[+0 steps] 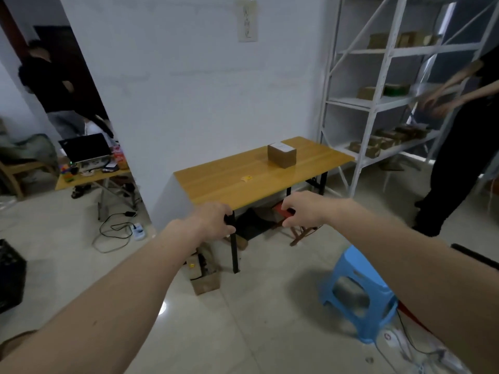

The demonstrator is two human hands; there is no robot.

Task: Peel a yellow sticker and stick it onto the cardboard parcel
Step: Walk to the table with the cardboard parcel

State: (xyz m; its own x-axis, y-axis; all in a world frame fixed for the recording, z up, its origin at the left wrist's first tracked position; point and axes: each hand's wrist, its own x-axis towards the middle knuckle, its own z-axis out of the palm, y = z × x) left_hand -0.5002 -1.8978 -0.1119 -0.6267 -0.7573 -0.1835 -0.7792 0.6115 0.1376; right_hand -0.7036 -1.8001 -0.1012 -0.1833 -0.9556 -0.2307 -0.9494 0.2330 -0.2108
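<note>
A cardboard parcel [282,155] with a white label on top stands on the far right part of a wooden table [216,182]. A small yellow sticker [246,178] lies flat on the table, nearer me and left of the parcel. My left hand [213,221] and my right hand [302,210] are stretched out in front of me, short of the table's near edge. Both have their fingers curled loosely and neither holds anything. Neither hand touches the sticker or the parcel.
A blue plastic stool [359,292] stands on the floor at right. A white metal shelf [378,76] with boxes is behind the table, a person in black beside it. An open box [204,276] sits by the table leg. A second desk with a laptop [86,149] is at left.
</note>
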